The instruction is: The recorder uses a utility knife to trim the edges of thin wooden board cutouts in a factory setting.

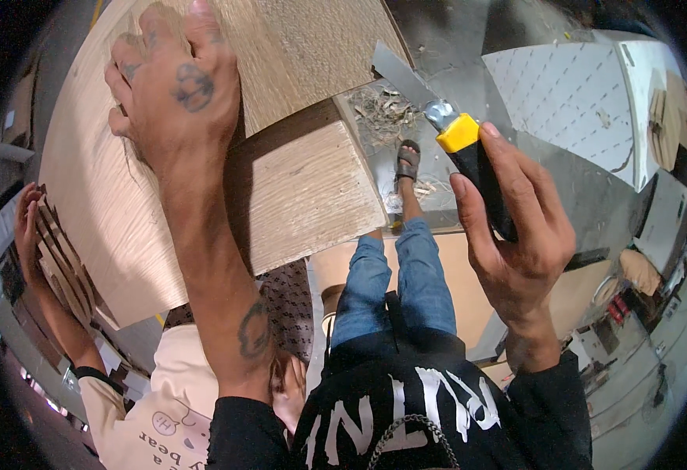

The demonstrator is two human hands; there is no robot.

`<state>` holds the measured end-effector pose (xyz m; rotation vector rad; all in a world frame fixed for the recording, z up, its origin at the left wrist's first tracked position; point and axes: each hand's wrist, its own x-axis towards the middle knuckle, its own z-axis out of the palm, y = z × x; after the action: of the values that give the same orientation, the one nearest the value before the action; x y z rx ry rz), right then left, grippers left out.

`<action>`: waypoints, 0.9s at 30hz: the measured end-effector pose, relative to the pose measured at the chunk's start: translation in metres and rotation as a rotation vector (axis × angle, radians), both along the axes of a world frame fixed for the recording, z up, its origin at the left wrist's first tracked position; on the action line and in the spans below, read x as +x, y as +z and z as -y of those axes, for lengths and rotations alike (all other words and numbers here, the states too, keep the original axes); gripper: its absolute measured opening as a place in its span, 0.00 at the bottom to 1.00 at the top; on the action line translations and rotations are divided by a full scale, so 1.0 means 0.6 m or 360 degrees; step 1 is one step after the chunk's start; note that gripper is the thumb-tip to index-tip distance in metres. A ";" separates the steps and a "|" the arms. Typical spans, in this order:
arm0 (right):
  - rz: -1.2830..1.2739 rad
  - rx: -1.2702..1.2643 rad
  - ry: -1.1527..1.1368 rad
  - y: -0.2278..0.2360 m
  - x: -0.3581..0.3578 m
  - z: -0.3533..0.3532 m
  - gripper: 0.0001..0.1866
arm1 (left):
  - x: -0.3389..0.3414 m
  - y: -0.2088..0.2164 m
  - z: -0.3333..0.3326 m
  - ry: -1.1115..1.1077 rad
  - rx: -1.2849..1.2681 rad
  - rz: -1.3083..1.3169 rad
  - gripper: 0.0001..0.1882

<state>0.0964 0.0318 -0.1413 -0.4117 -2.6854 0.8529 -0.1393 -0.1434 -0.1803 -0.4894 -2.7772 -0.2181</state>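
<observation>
My left hand (183, 86) lies over a light wood-grain panel (124, 227), fingers spread and pressed on its surface; some fingertips are blurred or hard to make out. In my right hand (520, 227) is a utility knife (488, 184) with a black handle and a yellow collar, held between thumb and fingers. Its wide blade (402, 74) points up and left, apart from the panel, with the tip near the right edge of the wood. Below the panel, a second wood-grain board (304, 192) sticks out toward me.
At the left, a co-worker in a cream shirt (155, 407) has a hand (26, 211) beside stacked thin boards (65, 243). Shavings (382, 113) litter the grey floor near my sandalled foot (408, 160). A white patterned sheet (563, 106) stands at the right.
</observation>
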 end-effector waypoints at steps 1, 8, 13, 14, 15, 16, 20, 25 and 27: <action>0.0005 0.0003 -0.0002 0.001 0.000 0.000 0.25 | 0.002 0.003 -0.001 0.0022 0.0015 0.0063 0.33; 0.0072 0.0058 0.0040 0.005 -0.003 -0.011 0.25 | 0.008 0.000 -0.001 -0.0021 0.0075 0.0091 0.35; 0.0106 0.0059 0.0105 0.007 -0.010 -0.017 0.26 | 0.004 -0.002 0.003 -0.0006 0.0279 0.0161 0.38; 0.0117 0.0074 0.0105 0.008 -0.011 -0.020 0.26 | 0.002 -0.006 0.009 -0.0005 0.0281 0.0165 0.38; 0.0127 0.0089 0.0105 0.010 -0.012 -0.023 0.26 | 0.002 -0.013 0.018 -0.0131 0.0263 0.0120 0.38; 0.0131 0.0092 0.0107 0.012 -0.014 -0.025 0.26 | 0.004 -0.016 0.023 -0.0257 0.0244 0.0074 0.39; 0.0165 0.0073 0.0142 0.017 -0.019 -0.034 0.26 | 0.017 0.008 -0.002 0.0020 0.0101 0.0146 0.39; 0.0205 0.0097 0.0180 0.020 -0.023 -0.044 0.26 | 0.011 -0.001 0.004 -0.0099 -0.0062 -0.0037 0.32; 0.0218 0.0119 0.0211 0.025 -0.026 -0.047 0.26 | 0.012 0.002 0.002 -0.0096 -0.0062 -0.0027 0.33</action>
<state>0.0806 0.0600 -0.1265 -0.2870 -2.8883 0.7830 -0.1319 -0.1447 -0.1789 -0.5827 -2.7570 -0.1730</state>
